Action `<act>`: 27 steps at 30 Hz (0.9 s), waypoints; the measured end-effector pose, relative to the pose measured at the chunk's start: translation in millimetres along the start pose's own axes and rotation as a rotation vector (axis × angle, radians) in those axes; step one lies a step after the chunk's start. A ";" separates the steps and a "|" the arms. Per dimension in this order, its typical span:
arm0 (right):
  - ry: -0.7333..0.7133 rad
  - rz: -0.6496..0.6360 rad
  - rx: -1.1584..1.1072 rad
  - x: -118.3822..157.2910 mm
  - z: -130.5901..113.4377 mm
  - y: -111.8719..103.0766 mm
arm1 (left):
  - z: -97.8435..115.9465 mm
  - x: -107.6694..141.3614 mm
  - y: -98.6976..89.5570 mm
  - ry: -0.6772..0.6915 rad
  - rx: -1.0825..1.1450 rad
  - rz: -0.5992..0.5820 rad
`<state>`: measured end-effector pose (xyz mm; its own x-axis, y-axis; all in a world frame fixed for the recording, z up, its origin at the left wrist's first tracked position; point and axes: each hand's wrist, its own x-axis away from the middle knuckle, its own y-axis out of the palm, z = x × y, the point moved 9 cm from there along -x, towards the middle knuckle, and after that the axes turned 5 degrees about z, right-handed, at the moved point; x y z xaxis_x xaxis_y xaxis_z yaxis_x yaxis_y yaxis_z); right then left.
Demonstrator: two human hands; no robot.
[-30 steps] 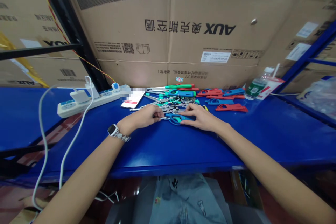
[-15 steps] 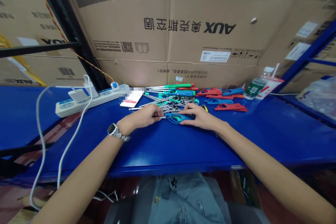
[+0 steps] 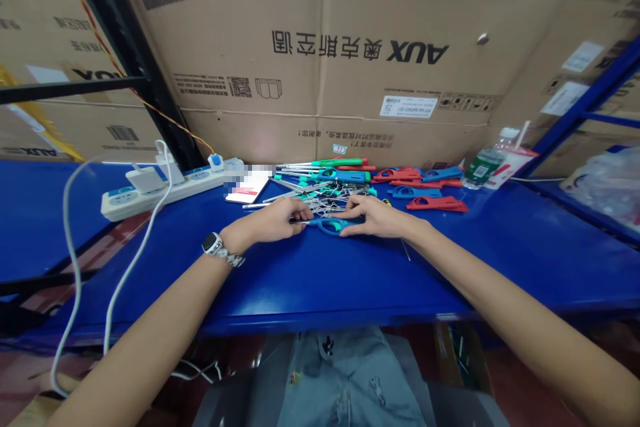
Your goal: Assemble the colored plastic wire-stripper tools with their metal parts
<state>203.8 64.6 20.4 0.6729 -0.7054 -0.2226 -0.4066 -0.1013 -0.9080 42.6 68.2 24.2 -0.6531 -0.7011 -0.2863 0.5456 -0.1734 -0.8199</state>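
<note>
A blue lighter-like tool (image 3: pixel 330 225) with a looped handle and a green part inside lies between my hands, low over the blue table. My left hand (image 3: pixel 283 219) pinches its thin metal end. The fingers of my right hand (image 3: pixel 373 216) close on its blue body from the right. Just behind them is a pile of metal rods and green parts (image 3: pixel 325 195). Blue and green handled tools (image 3: pixel 345 177) lie at the back of the pile. To the right are red shells (image 3: pixel 437 203) and blue shells (image 3: pixel 415 193).
A white power strip (image 3: pixel 170 190) with plugs and cables stands at the left, beside a phone (image 3: pixel 250 185). A bottle (image 3: pixel 484 163) and a cup (image 3: pixel 510 163) stand at the back right. Large cardboard boxes (image 3: pixel 300 7) rise behind the blue table (image 3: pixel 300 280).
The view has shifted slightly. Both hands keep their hold on the blue tool with little movement. A thin rod on the table beside my right wrist shows more clearly now.
</note>
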 end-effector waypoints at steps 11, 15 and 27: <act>-0.037 0.098 0.165 20.6 -12.8 5.7 | 34.7 -17.8 27.5 0.028 -0.127 0.118; 0.028 0.121 0.107 26.8 -18.2 3.2 | 29.1 -15.0 28.6 0.051 -0.082 0.112; -0.053 0.194 0.099 32.4 -18.5 -3.7 | 28.6 -10.2 27.5 0.008 -0.108 0.095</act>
<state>215.7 29.1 23.0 0.6207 -0.6667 -0.4125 -0.4707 0.1039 -0.8761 79.3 50.8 18.8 -0.6053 -0.7055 -0.3686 0.5460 -0.0311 -0.8372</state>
